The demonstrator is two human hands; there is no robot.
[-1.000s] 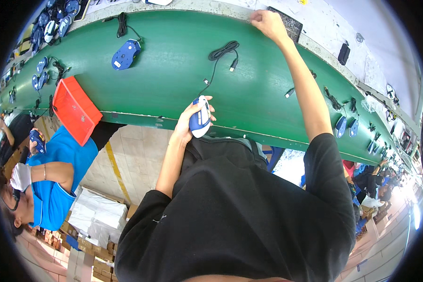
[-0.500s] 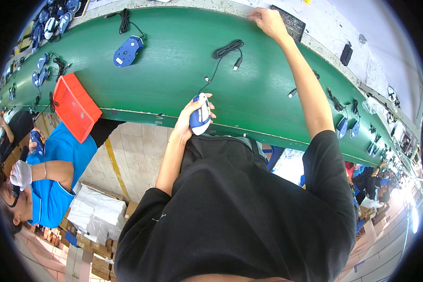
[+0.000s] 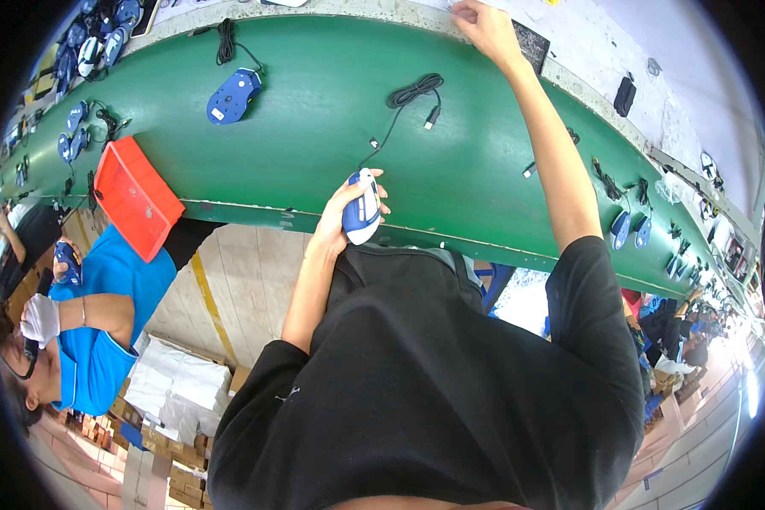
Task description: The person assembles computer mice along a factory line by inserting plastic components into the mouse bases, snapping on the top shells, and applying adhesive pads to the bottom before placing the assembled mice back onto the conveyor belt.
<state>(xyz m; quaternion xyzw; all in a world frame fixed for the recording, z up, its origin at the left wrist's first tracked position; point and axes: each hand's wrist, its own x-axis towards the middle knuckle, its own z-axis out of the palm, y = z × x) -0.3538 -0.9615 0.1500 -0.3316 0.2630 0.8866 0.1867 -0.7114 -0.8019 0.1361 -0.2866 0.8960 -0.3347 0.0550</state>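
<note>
My left hand (image 3: 338, 212) is closed around a blue and white computer mouse (image 3: 362, 214), held over the near edge of the green conveyor belt (image 3: 314, 110). Its black cable (image 3: 415, 88) runs up from the mouse and lies bundled on the belt, the USB plug pointing down beside it. My right arm stretches across to the far edge of the belt. There my right hand (image 3: 491, 36) has its fingers bent and pinched together over the pale ledge, beside a dark flat tray (image 3: 531, 44). Anything between those fingertips is too small to make out.
Another blue mouse (image 3: 234, 96) lies underside up on the belt, left of centre. An orange-red bin (image 3: 138, 200) rests at the belt's near edge. Further mice (image 3: 620, 229) lie to the right. At the left, a co-worker in a blue shirt (image 3: 102, 314) holds a mouse.
My right hand has shifted slightly farther out past the belt's far edge, next to the dark tray. The left hand still holds the mouse in the same place.
</note>
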